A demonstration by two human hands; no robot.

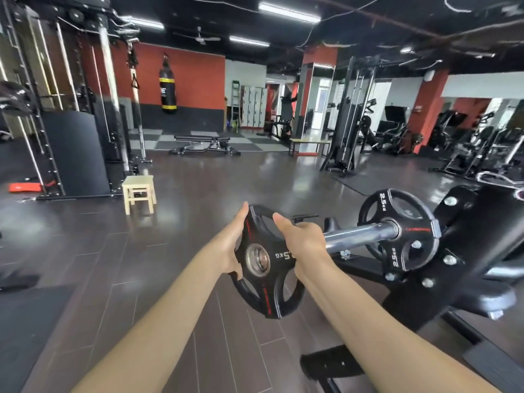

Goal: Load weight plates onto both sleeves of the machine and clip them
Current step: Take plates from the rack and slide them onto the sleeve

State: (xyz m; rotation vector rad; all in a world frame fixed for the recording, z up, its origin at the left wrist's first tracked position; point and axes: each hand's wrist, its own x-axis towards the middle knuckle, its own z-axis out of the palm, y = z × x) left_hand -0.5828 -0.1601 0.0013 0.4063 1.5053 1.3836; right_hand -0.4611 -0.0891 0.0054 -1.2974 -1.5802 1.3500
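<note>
A black 2.5 kg weight plate (265,290) with a steel-ringed centre hole sits at the outer end of the machine's chrome sleeve (360,233), with the sleeve's end showing in its hole. My left hand (232,245) holds the plate's left rim, palm against the edge. My right hand (300,239) grips the upper right rim, thumb over the front face. Another black 2.5 kg plate (397,231) sits far down the same sleeve against the machine's black frame (467,236).
A small wooden stool (139,191) stands on the dark floor to the left. A cable rack (71,123) fills the far left. A flat bench (204,143) and more machines stand further back and right. The machine's black base bars (331,364) lie at my feet.
</note>
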